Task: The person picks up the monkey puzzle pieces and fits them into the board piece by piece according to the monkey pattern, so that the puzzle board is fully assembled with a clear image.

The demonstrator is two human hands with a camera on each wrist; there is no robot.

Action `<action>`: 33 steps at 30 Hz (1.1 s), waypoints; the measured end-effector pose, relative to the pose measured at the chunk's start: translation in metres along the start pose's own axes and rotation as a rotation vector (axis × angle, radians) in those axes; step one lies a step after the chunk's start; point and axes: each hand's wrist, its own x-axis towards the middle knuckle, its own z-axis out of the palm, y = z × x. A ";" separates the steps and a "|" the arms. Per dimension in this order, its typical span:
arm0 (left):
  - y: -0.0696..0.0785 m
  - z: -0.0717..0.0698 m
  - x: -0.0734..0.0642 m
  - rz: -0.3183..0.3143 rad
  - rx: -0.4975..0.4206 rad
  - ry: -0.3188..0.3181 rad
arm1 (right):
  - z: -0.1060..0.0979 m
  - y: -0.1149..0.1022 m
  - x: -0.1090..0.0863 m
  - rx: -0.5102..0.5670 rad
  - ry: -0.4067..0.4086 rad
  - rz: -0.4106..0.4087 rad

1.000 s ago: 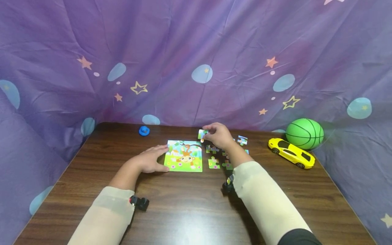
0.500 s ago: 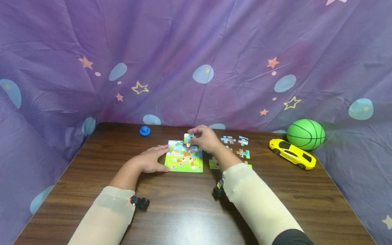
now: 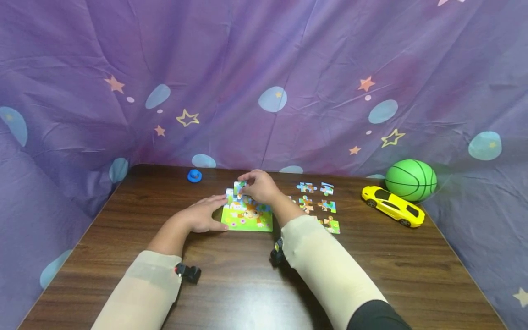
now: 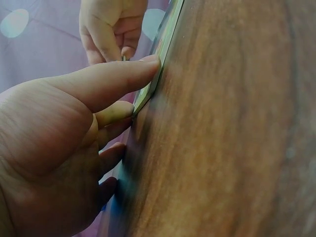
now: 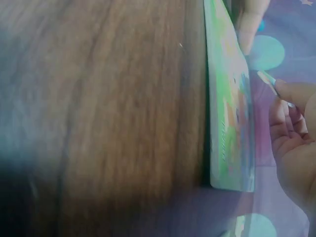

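A square puzzle board [image 3: 247, 222] with a monkey picture lies flat on the table. My left hand [image 3: 203, 214] rests at its left side, thumb and forefinger fairly straight and touching the board's edge, as the left wrist view also shows. My right hand [image 3: 261, 187] pinches a puzzle piece [image 3: 238, 188] between thumb and fingers, above the board's far left part. In the right wrist view the pinched puzzle piece [image 5: 266, 79] is tilted and apart from the board [image 5: 229, 123]. The right hand hides the board's far right part.
Several loose puzzle pieces [image 3: 327, 206] lie to the right of the board, some partly behind the right forearm. A yellow toy car [image 3: 392, 206] and a green ball [image 3: 410, 179] stand at the right. A small blue toy [image 3: 194, 176] sits at the back left, before a purple curtain [image 3: 231, 82].
My right hand has carried the puzzle piece leftward, from beyond the board's far right corner to above its far left part. The left hand has stayed in place.
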 end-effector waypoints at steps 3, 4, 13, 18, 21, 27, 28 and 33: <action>0.000 0.001 0.002 -0.002 0.003 -0.002 | 0.004 -0.001 0.001 -0.074 -0.045 -0.017; 0.000 0.002 0.002 -0.004 0.003 -0.004 | 0.006 -0.001 0.001 -0.103 -0.063 -0.027; -0.001 0.002 0.001 -0.008 -0.005 -0.009 | 0.010 -0.003 0.001 -0.274 -0.181 -0.065; -0.002 0.001 0.002 -0.004 0.002 -0.009 | 0.009 -0.003 0.002 -0.299 -0.228 -0.062; -0.003 0.000 0.002 -0.003 -0.003 -0.007 | 0.008 -0.003 0.002 -0.308 -0.251 -0.087; -0.003 0.000 0.001 -0.005 0.000 -0.010 | 0.006 -0.001 0.003 -0.267 -0.297 -0.064; -0.002 0.000 0.001 -0.008 0.005 -0.011 | 0.005 -0.001 0.003 -0.256 -0.302 -0.052; -0.001 0.000 0.002 -0.012 0.012 -0.010 | 0.006 0.000 0.003 -0.258 -0.293 -0.063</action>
